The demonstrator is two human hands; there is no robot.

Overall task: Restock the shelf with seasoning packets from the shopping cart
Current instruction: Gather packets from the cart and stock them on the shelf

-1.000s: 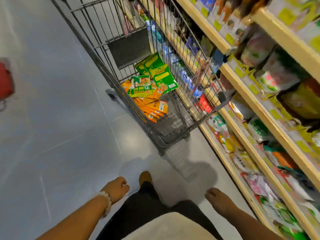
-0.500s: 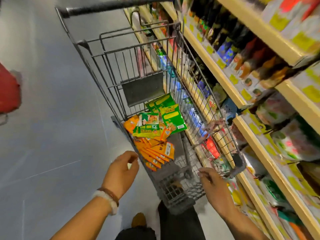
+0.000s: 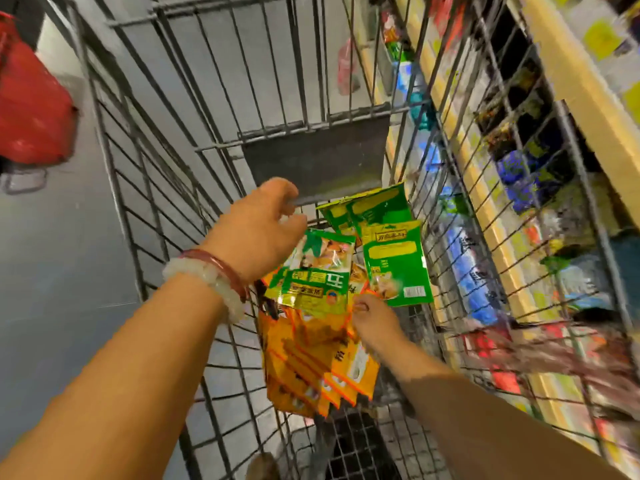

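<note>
Red container (image 3: 33,109), blurred, sits on the grey floor (image 3: 52,271) at about nine o'clock, outside the wire shopping cart (image 3: 138,188). Both of the person's bare arms reach down into the cart. Left hand (image 3: 258,230), with a white bead bracelet (image 3: 207,282) and a reddish bangle (image 3: 221,268) at the wrist, hangs over the pile near the frame's centre; its fingers are loosely curved and grasp nothing, the fingertips near the grey flap (image 3: 315,157) at the cart's far end. Just right of that hand a green and yellow seasoning packet (image 3: 313,275) lies on top of the heap. Below it, toward six o'clock, a fanned stack of orange packets (image 3: 311,368) rests on the cart's wire floor. Right hand (image 3: 375,320) is down at the stack, at about five o'clock from the green and yellow packet, with fingers curled against the packets' edges; whether it actually pinches one cannot be told. Further green packets (image 3: 394,258) lie at about one o'clock from this hand, propped toward the cart's right wall. Beyond that wall, from one to four o'clock, wooden store shelves (image 3: 585,81) hold blurred goods, with yellow price tags (image 3: 602,38) on the shelf edge.
</note>
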